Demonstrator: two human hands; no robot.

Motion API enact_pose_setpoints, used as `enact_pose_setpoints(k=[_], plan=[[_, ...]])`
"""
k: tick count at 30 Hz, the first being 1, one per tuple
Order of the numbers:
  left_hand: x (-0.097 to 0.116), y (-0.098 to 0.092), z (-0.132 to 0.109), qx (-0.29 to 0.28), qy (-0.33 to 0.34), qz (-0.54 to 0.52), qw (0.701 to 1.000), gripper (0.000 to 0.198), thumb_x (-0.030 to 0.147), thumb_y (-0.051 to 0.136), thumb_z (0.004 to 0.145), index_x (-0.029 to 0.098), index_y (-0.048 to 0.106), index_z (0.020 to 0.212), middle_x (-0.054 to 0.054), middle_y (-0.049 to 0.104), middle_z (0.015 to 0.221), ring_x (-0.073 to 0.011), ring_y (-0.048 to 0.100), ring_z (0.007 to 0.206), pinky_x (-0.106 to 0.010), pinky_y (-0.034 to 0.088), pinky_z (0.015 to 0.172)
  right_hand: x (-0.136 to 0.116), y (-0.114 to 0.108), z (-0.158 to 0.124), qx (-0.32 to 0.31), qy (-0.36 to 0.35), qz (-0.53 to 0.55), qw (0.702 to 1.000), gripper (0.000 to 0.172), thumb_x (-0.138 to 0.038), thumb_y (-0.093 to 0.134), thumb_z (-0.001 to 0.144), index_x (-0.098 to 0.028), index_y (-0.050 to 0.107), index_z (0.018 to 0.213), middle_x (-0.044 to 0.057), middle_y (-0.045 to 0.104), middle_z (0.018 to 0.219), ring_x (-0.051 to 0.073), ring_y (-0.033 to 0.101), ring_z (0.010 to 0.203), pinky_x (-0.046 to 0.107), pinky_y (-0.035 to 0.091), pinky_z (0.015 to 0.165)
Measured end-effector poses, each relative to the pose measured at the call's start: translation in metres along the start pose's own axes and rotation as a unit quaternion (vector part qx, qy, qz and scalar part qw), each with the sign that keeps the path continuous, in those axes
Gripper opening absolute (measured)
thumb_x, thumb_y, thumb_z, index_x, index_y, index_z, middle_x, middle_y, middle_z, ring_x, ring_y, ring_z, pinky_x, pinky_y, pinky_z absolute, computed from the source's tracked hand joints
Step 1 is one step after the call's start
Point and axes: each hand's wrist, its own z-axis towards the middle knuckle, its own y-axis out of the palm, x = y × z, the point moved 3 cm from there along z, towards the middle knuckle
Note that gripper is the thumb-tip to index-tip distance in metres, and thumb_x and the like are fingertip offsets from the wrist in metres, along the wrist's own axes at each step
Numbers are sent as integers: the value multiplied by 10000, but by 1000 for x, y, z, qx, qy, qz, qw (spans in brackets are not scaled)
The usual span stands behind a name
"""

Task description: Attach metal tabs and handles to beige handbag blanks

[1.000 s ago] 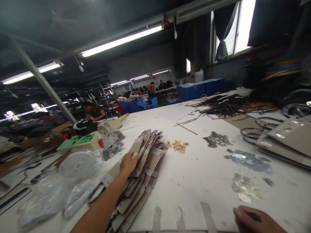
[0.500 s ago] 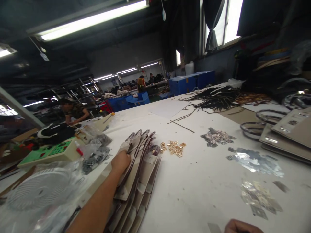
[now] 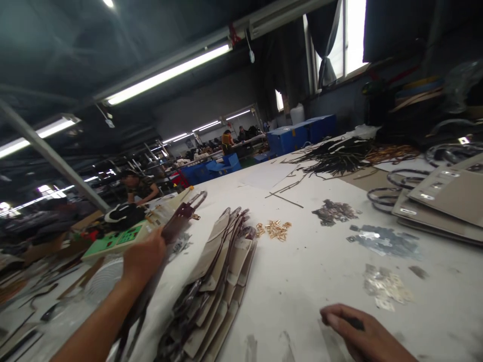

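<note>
In the head view your left grip (image 3: 145,259) is clenched on one dark strap piece (image 3: 183,216), raised above the tabletop (image 3: 302,271) just left of the single fanned stack of tan panels (image 3: 221,271). The strap's long axis runs from that grip up and away to the right, ring end farthest from you. Your right grip (image 3: 362,334) rests knuckles-up on the near tabletop, fingers curled; I cannot tell whether it holds anything.
</note>
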Motion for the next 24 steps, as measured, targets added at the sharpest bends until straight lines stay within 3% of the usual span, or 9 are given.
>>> enact_pose_setpoints(k=[2, 5, 7, 9, 14, 17, 19, 21, 24], plan=[[-6, -44, -34, 100, 74, 25, 992, 429, 214, 414, 1038, 172, 641, 1400, -86, 796, 1156, -256, 763, 865, -285, 540, 698, -29, 17, -13, -15, -53, 20, 998, 709, -762, 625, 830, -171, 711, 1212, -74, 384, 521, 114, 345, 466, 243, 261, 471], [20, -106, -108, 263, 247, 1, 933, 347, 193, 516, 1024, 187, 671, 1335, -36, 811, 1140, -212, 779, 835, -251, 538, 638, -78, 45, -32, -79, -149, 47, 985, 776, -719, 648, 860, -162, 623, 1399, -67, 471, 562, 122, 433, 493, 243, 369, 499], [52, -132, -162, 275, 341, -55, 897, 365, 107, 551, 993, 165, 653, 1339, -52, 791, 1222, -190, 780, 969, -253, 571, 776, -101, 60, -42, -105, -185, 56, 976, 768, -703, 684, 848, -173, 627, 1400, -41, 548, 627, 128, 495, 527, 241, 413, 502], [89, -146, -213, 248, 386, -119, 881, 402, 45, 534, 976, 134, 633, 1355, -76, 769, 1277, -188, 757, 1082, -278, 557, 936, -106, 68, -50, -119, -195, 58, 972, 685, -700, 709, 832, -160, 706, 1254, -23, 567, 652, 126, 510, 539, 228, 408, 472], [157, -137, -305, 188, 387, -230, 873, 415, 51, 494, 977, 125, 642, 1358, -74, 768, 1279, -189, 761, 1016, -290, 570, 881, -54, 52, -73, -83, -133, 35, 987, 476, -624, 697, 874, -157, 741, 950, -30, 537, 625, 96, 490, 509, 189, 340, 426], [178, -125, -334, 137, 403, -299, 854, 442, 75, 493, 962, 169, 660, 1360, -54, 775, 1266, -187, 764, 976, -283, 593, 851, -12, 32, -87, -94, -87, 30, 991, 381, -514, 641, 913, -171, 754, 1032, -9, 625, 720, 91, 511, 503, 186, 348, 420], [184, -117, -342, 71, 401, -375, 833, 410, 147, 563, 956, 236, 686, 1337, -28, 783, 1245, -192, 761, 1012, -291, 602, 902, 11, 21, -96, -101, -57, 58, 992, 384, -448, 596, 917, -182, 741, 1153, 5, 683, 783, 88, 495, 484, 188, 351, 410], [185, -104, -337, -31, 333, -468, 818, 363, 302, 633, 961, 283, 704, 1317, -27, 775, 1261, -217, 744, 1103, -330, 597, 980, 24, 13, -105, -105, -53, 89, 989, 431, -396, 579, 899, -180, 718, 1244, 6, 704, 773, 90, 475, 481, 188, 359, 420], [185, -68, -316, -202, 93, -589, 777, 531, 567, 605, 961, 241, 674, 1375, -91, 706, 1391, -279, 679, 1262, -434, 535, 1104, 27, 5, -123, -127, -85, 101, 983, 497, -372, 630, 843, -173, 715, 1291, 5, 711, 769, 108, 516, 539, 186, 385, 455]])
